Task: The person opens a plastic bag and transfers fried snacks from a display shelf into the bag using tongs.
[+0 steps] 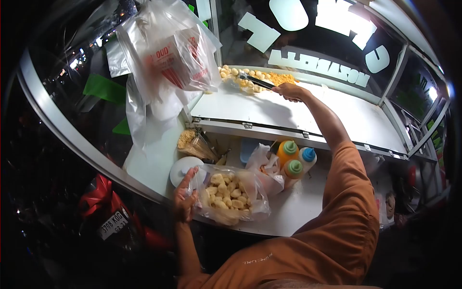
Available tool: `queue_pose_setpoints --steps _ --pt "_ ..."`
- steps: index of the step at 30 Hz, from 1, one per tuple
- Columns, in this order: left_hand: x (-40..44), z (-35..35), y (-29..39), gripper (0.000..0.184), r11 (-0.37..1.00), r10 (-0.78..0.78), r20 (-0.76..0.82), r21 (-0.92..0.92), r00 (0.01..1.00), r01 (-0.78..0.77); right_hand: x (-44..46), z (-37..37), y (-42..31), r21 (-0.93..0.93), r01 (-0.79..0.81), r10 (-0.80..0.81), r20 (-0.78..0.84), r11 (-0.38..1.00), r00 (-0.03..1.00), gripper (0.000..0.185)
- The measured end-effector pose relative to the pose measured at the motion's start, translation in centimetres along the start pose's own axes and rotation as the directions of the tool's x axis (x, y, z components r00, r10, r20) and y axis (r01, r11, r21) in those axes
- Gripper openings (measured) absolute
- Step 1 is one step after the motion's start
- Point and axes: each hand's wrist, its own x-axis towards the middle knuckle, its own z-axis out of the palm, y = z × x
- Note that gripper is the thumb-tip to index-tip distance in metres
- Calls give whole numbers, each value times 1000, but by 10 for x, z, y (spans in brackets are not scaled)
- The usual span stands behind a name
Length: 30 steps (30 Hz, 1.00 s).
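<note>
My left hand (185,198) grips the left edge of a clear plastic bag (260,195), its fingers partly hidden by the film. Inside the bag lie many pale, round food pieces (226,192). Stretched out to the back shelf, my right hand (290,91) is closed around a pair of tongs (259,81). The tongs' tips are at a group of pale balls (250,87) near the back left of the white shelf. Whether the tips pinch a ball cannot be made out. Orange-yellow crumbly bits (283,77) lie just right of the balls.
Squeeze bottles (288,153) stand right of the bag, beside a knotted plastic bag (266,166). A white round lid (186,168) and a bundle of skewers (196,143) are on the left. Plastic carrier bags (168,58) hang at upper left. Glass panels (313,48) enclose the shelf.
</note>
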Motion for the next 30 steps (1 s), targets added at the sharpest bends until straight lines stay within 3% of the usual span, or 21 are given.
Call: queue_pose_setpoints --steps 12,15,17,19,20,21,23,25,27,29,30 --pt "-8 5 0 72 1000 3 31 -1 1000 -3 -81 5 -19 -50 42 -45 -50 998 998 50" --pt "-5 -1 -4 72 1000 1 34 17 999 -1 -111 -3 -12 76 135 -142 86 988 986 46" --pt "-2 -7 -8 72 999 4 40 45 999 -6 -153 -5 -23 0 204 -202 127 979 971 44" --pt "-3 1 3 70 996 -27 39 86 999 24 -184 -4 -27 15 313 -306 246 950 920 43" --pt "-6 6 8 69 998 -44 23 55 999 43 -196 -5 -29 110 293 -313 361 950 878 40" --pt "-6 10 12 69 998 -58 17 25 998 58 -211 -3 -37 89 313 -321 420 945 849 39" --pt "-5 1 7 69 995 -65 34 84 997 62 -240 3 -66 -127 389 -291 468 912 834 41" --pt "-4 -3 4 69 995 -31 73 99 997 23 -241 27 -69 -302 788 -660 432 536 615 44" --pt "-3 1 3 70 996 61 113 63 992 -68 -269 53 -104 -567 629 -475 414 533 776 44" --pt "-9 8 11 73 996 24 86 81 996 -31 -290 67 -125 -680 522 -382 363 515 850 45" --pt "-12 9 15 74 991 10 59 132 998 -18 -297 57 -128 -665 543 -424 354 512 833 47"
